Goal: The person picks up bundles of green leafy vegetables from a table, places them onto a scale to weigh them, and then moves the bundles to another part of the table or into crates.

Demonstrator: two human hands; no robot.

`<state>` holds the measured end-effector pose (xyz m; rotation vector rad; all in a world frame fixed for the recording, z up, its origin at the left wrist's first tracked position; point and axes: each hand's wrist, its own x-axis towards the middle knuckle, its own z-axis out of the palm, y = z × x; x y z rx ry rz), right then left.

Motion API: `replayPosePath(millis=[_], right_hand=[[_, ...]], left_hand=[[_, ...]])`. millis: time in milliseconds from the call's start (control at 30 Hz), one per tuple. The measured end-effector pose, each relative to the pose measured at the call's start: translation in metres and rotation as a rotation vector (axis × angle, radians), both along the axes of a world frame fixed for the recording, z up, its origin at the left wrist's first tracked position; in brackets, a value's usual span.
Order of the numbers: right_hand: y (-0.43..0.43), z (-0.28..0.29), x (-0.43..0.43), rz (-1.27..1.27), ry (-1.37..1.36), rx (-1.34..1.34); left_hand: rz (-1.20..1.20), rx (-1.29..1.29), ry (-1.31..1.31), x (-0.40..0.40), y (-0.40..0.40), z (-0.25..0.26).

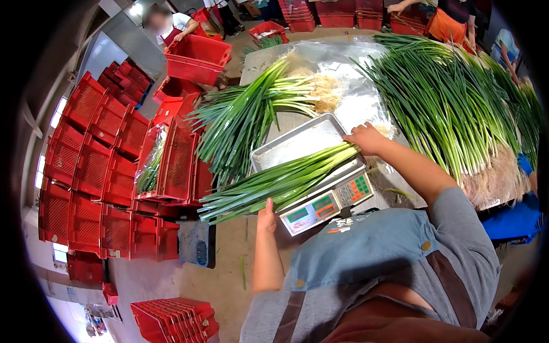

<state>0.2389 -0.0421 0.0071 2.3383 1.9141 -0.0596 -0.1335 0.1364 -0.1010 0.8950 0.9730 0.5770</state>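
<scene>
A bunch of green onions (291,171) lies slantwise over the metal tray (296,141) of a digital scale (326,203). My right hand (368,138) is on its pale root end, at the tray's right side, and covers the roots. Below the leafy end, my left hand (266,218) holds the leaves with its thumb upright; its fingers are mostly hidden behind them. The scale's keypad and displays face me.
Loose green onions (257,107) lie beyond the scale, beside clear plastic sheeting (360,85). A big heap (446,107) covers the table's right side. Red crates (90,171) are stacked at left. One person carries a red crate (197,58); others work at far right.
</scene>
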Motion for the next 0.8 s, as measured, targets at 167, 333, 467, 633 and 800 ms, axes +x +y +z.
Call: replayPosePath(millis=[167, 333, 467, 633, 800], right_hand=[[-0.019, 0.014, -0.004, -0.01, -0.008, 0.217], [-0.055, 0.119, -0.042, 0.192, 0.692, 0.603], [-0.124, 0.226, -0.081, 0.751, 0.975, 0.744], [-0.174, 0.272, -0.127, 1.408, 1.26, 1.038], [-0.167, 0.281, -0.129, 1.672, 1.202, 0.98]], left_hand=[[-0.086, -0.052, 0.056, -0.027, -0.001, -0.008], [-0.201, -0.074, 0.07, -0.029, -0.014, 0.0], [-0.081, -0.032, 0.159, -0.03, -0.005, 0.005], [-0.171, 0.161, 0.415, -0.016, 0.018, 0.017], [-0.339, 0.106, 0.578, -0.037, 0.008, 0.02]])
